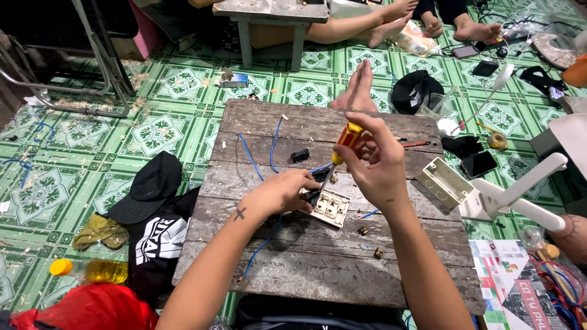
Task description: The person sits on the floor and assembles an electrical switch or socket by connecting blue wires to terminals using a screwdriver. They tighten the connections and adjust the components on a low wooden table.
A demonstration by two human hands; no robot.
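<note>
My right hand (376,162) grips a screwdriver with a yellow and orange handle (346,139), its shaft angled down toward a beige switch plate (330,208). My left hand (286,192) presses on the left edge of that plate and pinches a blue wire (262,244) there. Everything rests on a weathered wooden board (293,269). Two small brass screws (363,231) lie just right of the plate. The screwdriver tip is hidden behind my left fingers.
A beige junction box (443,182) sits at the board's right edge. A small black part (299,155) and more blue wire (247,153) lie on the board. Black cap (153,183), yellow bottle (98,271), white fan (520,189) and other people's bare feet (358,88) surround it.
</note>
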